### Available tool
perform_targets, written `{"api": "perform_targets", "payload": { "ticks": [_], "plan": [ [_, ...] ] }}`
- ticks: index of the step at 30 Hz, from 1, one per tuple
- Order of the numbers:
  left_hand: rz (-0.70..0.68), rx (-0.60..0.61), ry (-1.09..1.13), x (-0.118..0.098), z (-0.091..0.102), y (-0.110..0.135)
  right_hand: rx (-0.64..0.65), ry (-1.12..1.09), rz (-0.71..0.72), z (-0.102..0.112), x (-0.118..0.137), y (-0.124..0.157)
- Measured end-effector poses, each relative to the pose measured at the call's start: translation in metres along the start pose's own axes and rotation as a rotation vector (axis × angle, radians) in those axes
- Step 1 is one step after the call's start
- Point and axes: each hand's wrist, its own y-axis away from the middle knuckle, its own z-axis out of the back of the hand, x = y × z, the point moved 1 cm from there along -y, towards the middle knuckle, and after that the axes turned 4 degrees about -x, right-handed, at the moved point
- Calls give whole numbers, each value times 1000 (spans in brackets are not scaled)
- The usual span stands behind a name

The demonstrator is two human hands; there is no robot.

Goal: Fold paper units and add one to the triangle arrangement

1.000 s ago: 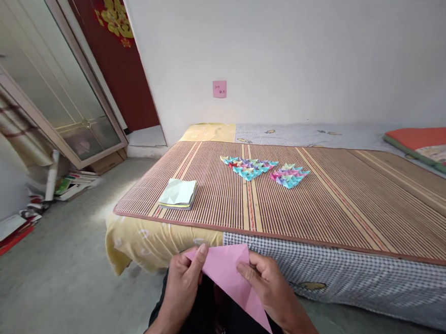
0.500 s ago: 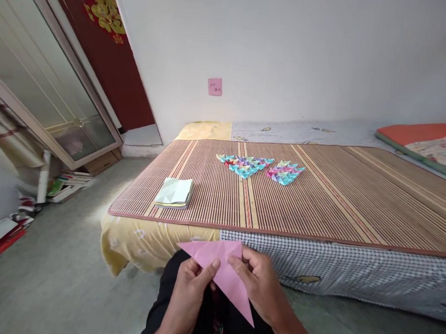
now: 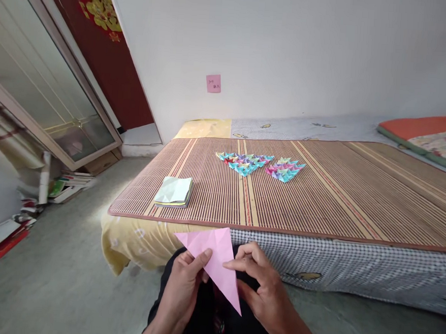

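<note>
A pink sheet of paper (image 3: pixel 216 260), folded into a triangle, is held above my lap at the bed's near edge. My left hand (image 3: pixel 187 276) pinches its lower left side, thumb on top and the other fingers mostly hidden beneath. At the right edge, my right hand (image 3: pixel 259 281) has its index finger laid over the paper and its thumb low at the edge, the tip partly behind it. Its other fingers are curled. Beyond, on the mat, lie a stack of paper squares (image 3: pixel 173 191) and two groups of folded colourful paper pieces (image 3: pixel 246 163), (image 3: pixel 286 170).
The striped mat (image 3: pixel 206 186) covers a bed with a yellow and checked sheet (image 3: pixel 338 269). Folded orange bedding (image 3: pixel 420 131) lies at the far right. A pink note (image 3: pixel 213 83) is stuck on the wall. Books (image 3: pixel 69 184) sit on the floor at the left.
The pink paper has shifted slightly left and up with my left hand. My right hand has moved its thumb off the top of the paper, and its index finger now lies there.
</note>
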Motion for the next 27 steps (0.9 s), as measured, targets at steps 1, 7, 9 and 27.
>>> {"api": "perform_targets", "payload": {
  "ticks": [1, 7, 9, 27],
  "plan": [
    [-5, -5, 2, 0, -1, 1, -19, 1, 14, -2, 0, -1],
    [-62, -20, -4, -4, -9, 7, -174, 7, -69, -9, 6, -6],
    [-70, -8, -17, -4, -9, 8, -192, -3, -108, -12, 7, -7],
    [-85, -5, -127, 7, -3, 12, -223, -127, -292, -22, 7, -10]
  ]
}}
